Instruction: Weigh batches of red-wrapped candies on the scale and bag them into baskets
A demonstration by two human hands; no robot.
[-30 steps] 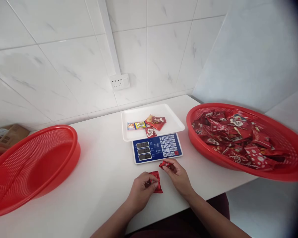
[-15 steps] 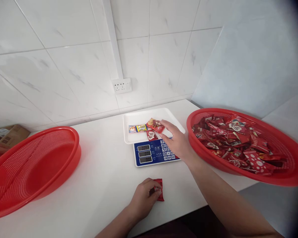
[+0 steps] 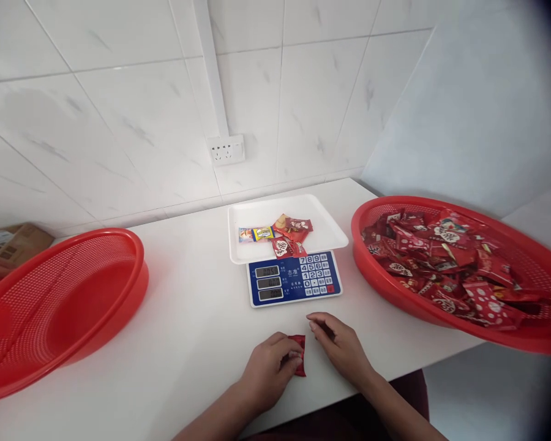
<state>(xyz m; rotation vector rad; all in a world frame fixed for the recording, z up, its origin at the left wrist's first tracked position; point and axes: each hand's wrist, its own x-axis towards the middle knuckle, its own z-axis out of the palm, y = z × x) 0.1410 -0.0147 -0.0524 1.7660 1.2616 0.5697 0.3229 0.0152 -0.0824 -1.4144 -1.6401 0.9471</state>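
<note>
My left hand (image 3: 269, 367) rests on the white table (image 3: 197, 331) near its front edge and pinches a small red candy packet (image 3: 299, 356). My right hand (image 3: 340, 343) lies just right of that packet, fingers loosely curled, holding nothing. Behind the hands stands a blue-faced digital scale (image 3: 294, 278) with a white tray (image 3: 328, 223) on top. Several wrapped candies (image 3: 282, 236) lie on that tray, mostly red and one yellow and blue.
A red mesh basket (image 3: 523, 334) full of red candy packets sits at the right, overhanging the table edge. An empty red mesh basket (image 3: 73, 294) sits at the left. Cardboard boxes (image 3: 9, 242) lie at far left. A wall socket (image 3: 227, 150) is on the tiled wall.
My right hand reached out to the scale tray with a red packet, left it there, and has come back empty beside my left hand. My left hand stayed on its packet.
</note>
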